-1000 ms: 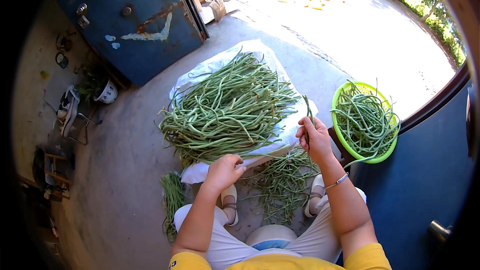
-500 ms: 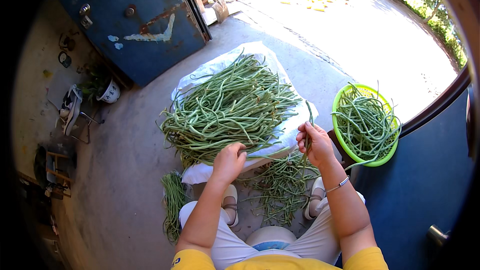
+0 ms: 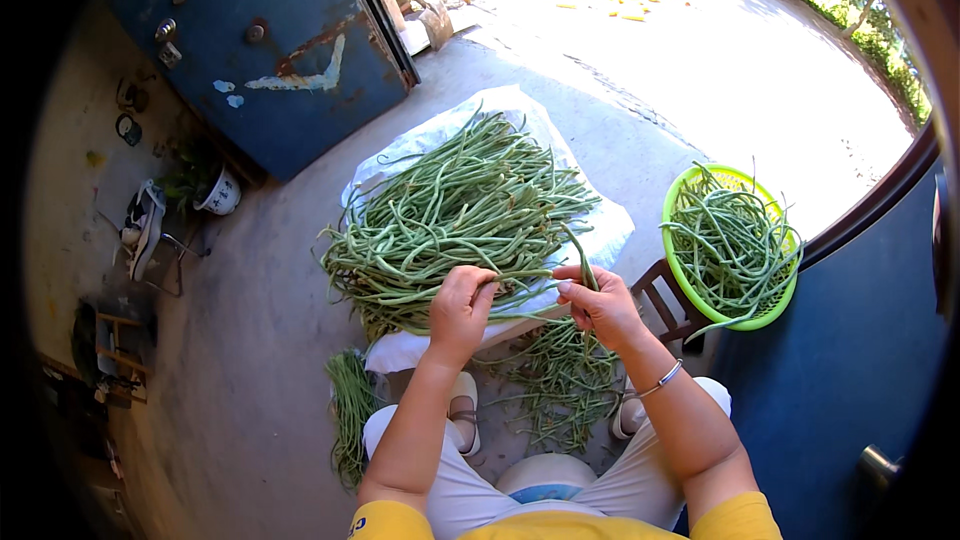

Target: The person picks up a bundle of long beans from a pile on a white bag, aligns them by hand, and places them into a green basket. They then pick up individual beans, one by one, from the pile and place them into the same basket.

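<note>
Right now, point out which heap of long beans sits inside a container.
The heap in the green basket at the person's right; the big pile lies on white sheeting, the others on bare floor.

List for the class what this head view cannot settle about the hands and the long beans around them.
- Head view: where the long bean ends inside the left hand; the curled fingers hide it.
- How the right hand pinches its bean end: too small to tell.
- The white sack under the bean heap: mostly covered.
- The stool under the green basket: largely hidden by basket and arm.
</note>
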### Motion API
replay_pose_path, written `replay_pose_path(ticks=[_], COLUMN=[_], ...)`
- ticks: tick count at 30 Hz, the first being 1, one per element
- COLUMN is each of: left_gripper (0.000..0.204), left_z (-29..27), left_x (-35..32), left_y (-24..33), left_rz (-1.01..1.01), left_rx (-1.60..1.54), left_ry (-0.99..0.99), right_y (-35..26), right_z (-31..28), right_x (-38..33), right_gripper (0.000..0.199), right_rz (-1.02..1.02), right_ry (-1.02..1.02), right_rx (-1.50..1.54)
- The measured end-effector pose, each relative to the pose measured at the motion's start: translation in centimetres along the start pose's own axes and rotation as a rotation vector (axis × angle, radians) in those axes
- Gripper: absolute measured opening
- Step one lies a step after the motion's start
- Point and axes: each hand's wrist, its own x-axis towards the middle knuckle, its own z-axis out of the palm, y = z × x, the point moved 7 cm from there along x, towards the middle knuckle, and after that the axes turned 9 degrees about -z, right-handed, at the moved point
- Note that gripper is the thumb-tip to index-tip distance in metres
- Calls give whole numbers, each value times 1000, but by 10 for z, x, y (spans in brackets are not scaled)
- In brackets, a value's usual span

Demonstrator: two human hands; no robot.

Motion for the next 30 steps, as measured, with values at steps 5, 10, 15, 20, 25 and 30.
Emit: replay_pose_path(ticks=[5, 10, 15, 20, 25, 30], left_gripper=[15, 12, 26, 16, 18, 22], left_z=[20, 37, 72, 14, -12, -15], left_x=[-12, -38, -48, -18, -15, -18], left_y=[13, 1, -46, -55, -52, -73], left_rz=[106, -248, -962, -735, -621, -685], left_rx=[60, -468, -1568, -1628, -1315, -1335], left_ry=[-17, 25, -232, -11, -6, 38], right_y=[13, 15, 6, -21, -27, -17], right_z=[22, 5, 1, -46, -66, -62], right_x=[3, 13, 11, 16, 16, 18], right_gripper=[25, 17, 17, 18, 17, 16], right_rz=[-44, -115, -111, -227, -237, -181], right_ry=[-103, 58, 56, 224, 265, 275], right_rx=[10, 41, 95, 251, 314, 296])
